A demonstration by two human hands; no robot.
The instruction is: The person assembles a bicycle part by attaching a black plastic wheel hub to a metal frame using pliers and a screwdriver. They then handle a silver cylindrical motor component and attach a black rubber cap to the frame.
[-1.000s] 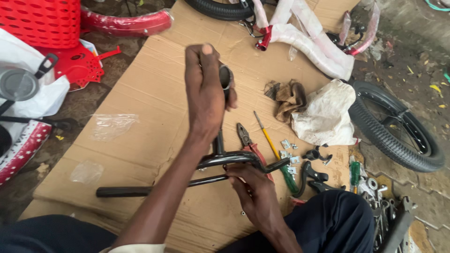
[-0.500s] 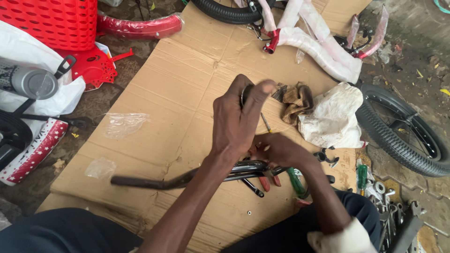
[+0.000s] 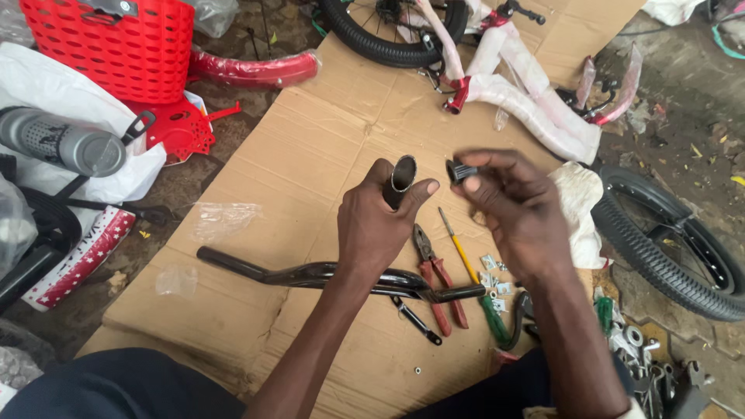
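Note:
My left hand (image 3: 378,223) grips the upright open tube end of a black bicycle handlebar (image 3: 310,273), whose bar lies across the cardboard (image 3: 310,155). My right hand (image 3: 516,206) pinches a small black ribbed plug (image 3: 458,171) just to the right of the tube's open mouth (image 3: 404,172), not touching it. Red-handled pliers (image 3: 436,279) and a yellow-shafted, green-handled screwdriver (image 3: 469,283) lie on the cardboard below my hands.
A red plastic basket (image 3: 116,43) and grey bottle (image 3: 62,143) sit at the left. A foam-wrapped bicycle frame (image 3: 528,101) lies at the top right, a black tyre wheel (image 3: 667,248) at the right. Small metal parts (image 3: 493,279) and a wrench (image 3: 415,320) lie near my knees.
My right hand has left the bar's lower part and risen to the tube's mouth, now holding the black plug. My left hand has slid down, uncovering the open tube end.

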